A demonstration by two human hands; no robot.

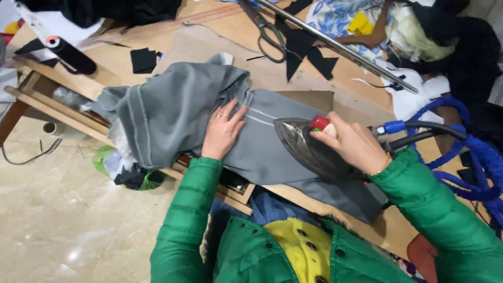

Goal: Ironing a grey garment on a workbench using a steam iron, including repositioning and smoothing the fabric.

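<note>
Grey fabric (173,115) on wooden table (230,31), left hand (222,133) flat w/ fingers spread pressing it, right hand (353,144) gripping iron (309,149), scissors (267,31) nearby

Big scissors (270,32) near the top of the wooden table (236,31), blades shut. Long metal rod (340,46) lying slanted just beside them. Black cloth scraps (309,52) under the rod, and one more black square (142,59) further left. Black thread spool (70,53) with a pink end on the left. Flowery blue cloth (335,18) at the top, with a yellow piece (361,23) on it. Green bag (112,165) of scraps down on the shiny floor (63,220).
</note>
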